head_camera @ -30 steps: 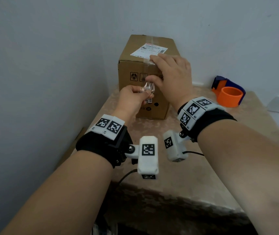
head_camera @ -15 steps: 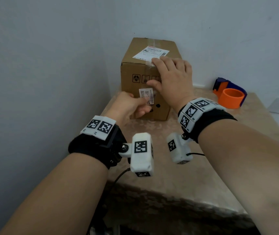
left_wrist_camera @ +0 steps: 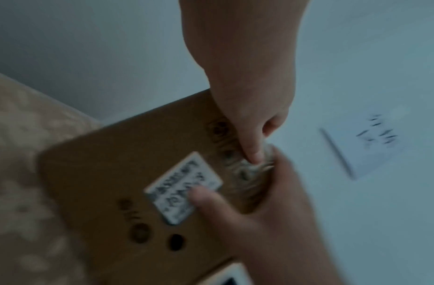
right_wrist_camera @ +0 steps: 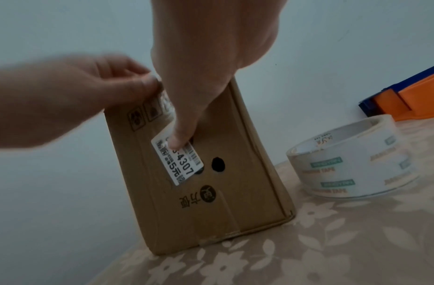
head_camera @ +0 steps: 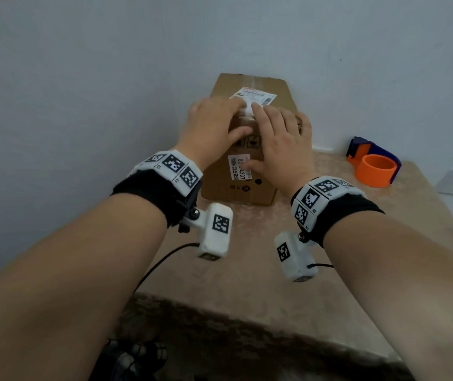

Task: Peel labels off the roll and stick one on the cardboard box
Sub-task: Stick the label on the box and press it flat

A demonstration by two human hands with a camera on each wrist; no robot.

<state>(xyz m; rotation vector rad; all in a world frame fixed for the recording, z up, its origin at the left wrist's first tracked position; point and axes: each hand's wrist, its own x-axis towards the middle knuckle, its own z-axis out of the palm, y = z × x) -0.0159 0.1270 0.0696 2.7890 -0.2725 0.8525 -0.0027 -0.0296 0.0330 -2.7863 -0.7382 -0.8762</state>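
Cardboard box [head_camera: 233, 185]: right hand [head_camera: 283, 149] flat, thumb pressing label [head_camera: 237, 171]; left hand [head_camera: 214, 127] pinches clear film [right_wrist_camera: 162, 96].

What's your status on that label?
Right hand: thumb pressing label onto cardboard box front. Left hand pinching crumpled clear strip at box top edge. Nothing blocking; tape roll aside.

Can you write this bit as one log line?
white barcode label: stuck on brown cardboard box | right hand: thumb presses it | left hand: at top edge
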